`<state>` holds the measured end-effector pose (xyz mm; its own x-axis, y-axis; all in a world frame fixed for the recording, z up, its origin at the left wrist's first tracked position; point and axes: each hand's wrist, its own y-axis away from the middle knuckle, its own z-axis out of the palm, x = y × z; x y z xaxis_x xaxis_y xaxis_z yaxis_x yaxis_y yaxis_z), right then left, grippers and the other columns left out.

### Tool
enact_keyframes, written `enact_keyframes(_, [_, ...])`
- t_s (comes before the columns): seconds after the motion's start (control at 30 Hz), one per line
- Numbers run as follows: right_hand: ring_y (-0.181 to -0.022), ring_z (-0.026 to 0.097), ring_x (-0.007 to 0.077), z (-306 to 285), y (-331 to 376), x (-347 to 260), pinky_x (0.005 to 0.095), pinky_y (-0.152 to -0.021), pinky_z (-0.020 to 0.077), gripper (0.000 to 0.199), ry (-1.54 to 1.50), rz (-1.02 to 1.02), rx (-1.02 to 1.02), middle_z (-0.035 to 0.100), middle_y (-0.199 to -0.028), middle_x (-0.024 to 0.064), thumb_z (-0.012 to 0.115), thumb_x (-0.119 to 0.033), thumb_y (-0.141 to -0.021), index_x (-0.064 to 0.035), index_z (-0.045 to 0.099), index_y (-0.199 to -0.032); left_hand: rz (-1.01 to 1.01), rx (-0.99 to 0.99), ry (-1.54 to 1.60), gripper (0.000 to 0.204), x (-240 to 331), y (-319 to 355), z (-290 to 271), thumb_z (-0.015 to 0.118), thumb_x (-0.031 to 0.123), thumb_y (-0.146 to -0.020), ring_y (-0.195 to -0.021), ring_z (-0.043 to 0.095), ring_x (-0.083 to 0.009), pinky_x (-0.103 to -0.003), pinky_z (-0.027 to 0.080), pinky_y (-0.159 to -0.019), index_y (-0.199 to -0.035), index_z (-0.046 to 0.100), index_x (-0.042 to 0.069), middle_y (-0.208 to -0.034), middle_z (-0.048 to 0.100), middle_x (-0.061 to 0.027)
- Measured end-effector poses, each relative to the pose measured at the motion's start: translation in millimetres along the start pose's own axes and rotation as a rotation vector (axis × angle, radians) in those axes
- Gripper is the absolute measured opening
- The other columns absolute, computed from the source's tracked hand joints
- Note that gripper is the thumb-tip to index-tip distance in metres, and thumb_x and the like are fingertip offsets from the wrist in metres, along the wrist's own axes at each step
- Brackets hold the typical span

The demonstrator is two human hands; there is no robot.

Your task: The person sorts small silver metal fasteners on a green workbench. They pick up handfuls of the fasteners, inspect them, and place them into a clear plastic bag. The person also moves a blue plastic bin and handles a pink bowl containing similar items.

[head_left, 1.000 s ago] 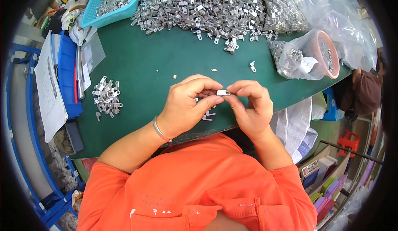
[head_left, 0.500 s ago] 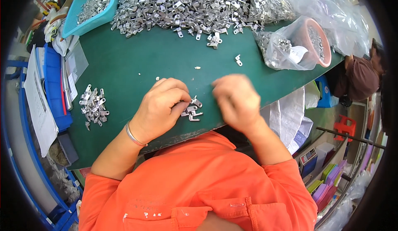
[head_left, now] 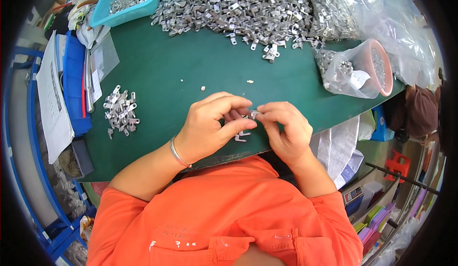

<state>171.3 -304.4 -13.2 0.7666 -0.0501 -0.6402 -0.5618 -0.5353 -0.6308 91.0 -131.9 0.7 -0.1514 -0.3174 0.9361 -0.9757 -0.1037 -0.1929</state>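
Note:
Close to the table's front edge, my two hands meet over a few loose metal pieces. Between the fingertips of my right hand (head_left: 288, 127) is a small silver metal bracket (head_left: 254, 114). The thumb and forefinger of my left hand (head_left: 212, 120) come up to the same bracket from the left, with its other fingers curled in; whether they grip it too, or hold another piece, is partly hidden. Below the hands lie the loose brackets (head_left: 242, 136), mostly covered by my left hand. A small pile of similar brackets (head_left: 121, 111) sits to the left.
A big heap of brackets (head_left: 238, 5) spreads over the far side of the green table (head_left: 157, 75). A turquoise basket (head_left: 129, 15) stands at the far left, a pink tub (head_left: 385, 70) in a clear bag at the right. A blue tray (head_left: 74, 79) holds papers at the left edge.
My right hand has moved in to the left hand, and a bracket now shows between their fingertips. The single bracket that lay apart at the right is gone from there. The whole view has shifted slightly.

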Motion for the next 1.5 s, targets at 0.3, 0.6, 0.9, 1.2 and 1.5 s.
enact_keyframes(0.3, [-0.090,0.062,0.0208,3,12,-6,0.0305,-0.080,0.0533,0.031,-0.587,0.323,0.045,0.059,-0.098,0.0173,0.066,0.016,-0.077,0.0001,0.046,-0.096,0.042,0.026,0.073,0.021,-3,1,2,0.070,-0.007,-0.074,-0.074,0.065,-0.0149,-0.025,0.053,-0.065,-0.093,0.065,0.000,-0.091,0.064,-0.0085])
enact_keyframes(0.6, [-0.077,0.064,0.0232,-2,1,-1,0.0307,-0.069,0.0527,0.022,-0.289,0.108,-0.108,0.065,-0.086,0.0121,0.068,0.013,-0.071,-0.0022,0.056,-0.082,0.168,-0.001,-0.088,0.024,-1,0,-2,0.071,-0.010,-0.070,-0.082,0.064,-0.0182,-0.027,0.052,-0.069,-0.090,0.065,0.001,-0.092,0.065,-0.0090])
enact_keyframes(0.9, [-0.089,0.055,0.0349,-12,-55,70,0.0398,-0.078,0.0460,0.016,0.347,0.196,-0.171,0.058,-0.094,0.0138,0.069,-0.003,-0.074,-0.0013,0.061,-0.087,0.086,0.447,-0.418,0.016,10,1,-65,0.064,-0.008,-0.079,-0.082,0.056,-0.0117,-0.023,0.047,-0.075,-0.093,0.062,-0.001,-0.097,0.060,-0.0071])
enact_keyframes(1.2, [-0.080,0.065,0.0170,-10,-27,42,0.0264,-0.064,0.0531,0.029,-0.146,0.236,-0.043,0.063,-0.096,0.0107,0.073,0.005,-0.074,0.0001,0.056,-0.098,-0.358,0.555,-0.820,0.017,-12,75,-146,0.065,-0.004,-0.076,-0.070,0.052,-0.0136,-0.025,0.044,-0.062,-0.092,0.063,0.001,-0.089,0.057,-0.0053])
enact_keyframes(1.5, [-0.077,0.064,0.0204,1,-24,4,0.0295,-0.065,0.0531,0.030,-0.233,0.027,0.026,0.064,-0.095,0.0118,0.073,0.006,-0.071,-0.0006,0.057,-0.096,-0.431,0.088,0.502,0.026,18,1,-24,0.058,0.014,-0.093,-0.072,0.063,-0.0119,-0.023,0.050,-0.062,-0.114,0.055,-0.001,-0.088,0.066,-0.0089])
